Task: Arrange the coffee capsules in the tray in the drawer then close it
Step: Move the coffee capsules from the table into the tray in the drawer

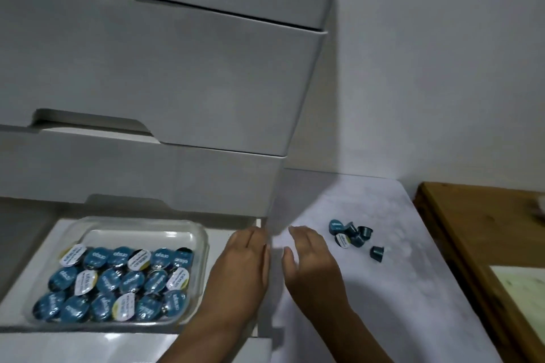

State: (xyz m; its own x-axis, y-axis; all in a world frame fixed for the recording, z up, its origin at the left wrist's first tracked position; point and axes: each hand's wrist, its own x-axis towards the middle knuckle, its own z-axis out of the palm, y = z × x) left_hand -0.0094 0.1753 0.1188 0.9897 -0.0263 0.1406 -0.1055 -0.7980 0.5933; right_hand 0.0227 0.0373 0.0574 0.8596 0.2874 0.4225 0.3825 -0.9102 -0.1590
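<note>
A clear tray [203, 240] sits in the open white bottom drawer [233, 228] at lower left. Several teal and white-lidded coffee capsules [118, 280] fill its near part in rows; its far strip is bare. A small heap of loose teal capsules [352, 236] lies on the pale floor to the right, with one capsule [377, 253] apart from it. My left hand [240, 271] hovers over the drawer's right side, fingers flat and holding nothing. My right hand [312, 262] is above the floor just left of the heap, fingers spread, holding nothing.
Closed white drawers [153, 74] stack above the open one. A wooden board [472, 230] runs along the right, with a pale sheet [522, 289] on it. A white wall [442, 68] stands behind the floor.
</note>
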